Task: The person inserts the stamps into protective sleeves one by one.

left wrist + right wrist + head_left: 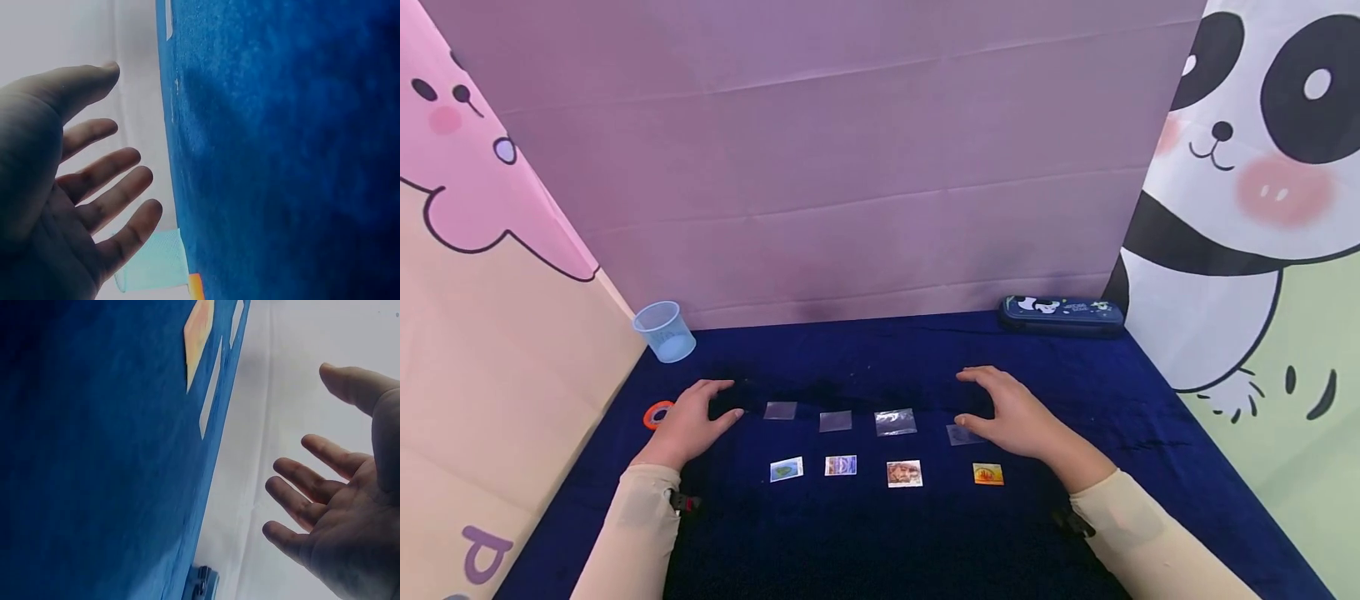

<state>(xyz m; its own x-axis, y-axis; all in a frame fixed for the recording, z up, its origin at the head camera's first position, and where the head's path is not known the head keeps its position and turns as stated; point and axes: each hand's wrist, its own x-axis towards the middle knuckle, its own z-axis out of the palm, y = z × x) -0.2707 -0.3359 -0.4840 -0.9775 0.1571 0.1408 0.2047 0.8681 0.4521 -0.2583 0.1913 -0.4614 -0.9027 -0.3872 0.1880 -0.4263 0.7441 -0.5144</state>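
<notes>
My left hand (691, 423) hovers at the left of the dark blue cloth, thumb and fingers apart, holding nothing. Beside it lies an orange ring (657, 414), partly covered by the hand. My right hand (1013, 414) is spread the same way at the right and overlaps one clear sleeve (962, 435) in the head view. Further clear sleeves (780, 410), (835, 421) and a shinier one (896, 422) lie in that row. Nearer me is a row of stamps: a green-blue stamp (786, 469), a purple-blue stamp (841, 465), a brown portrait stamp (904, 473) and a yellow-orange stamp (988, 474).
A translucent blue cup (665, 332) stands at the back left corner. The dark blue pencil case (1062, 317) with a panda print lies at the back right. A mauve cloth wall (880, 167) rises behind the table, with printed panels at both sides.
</notes>
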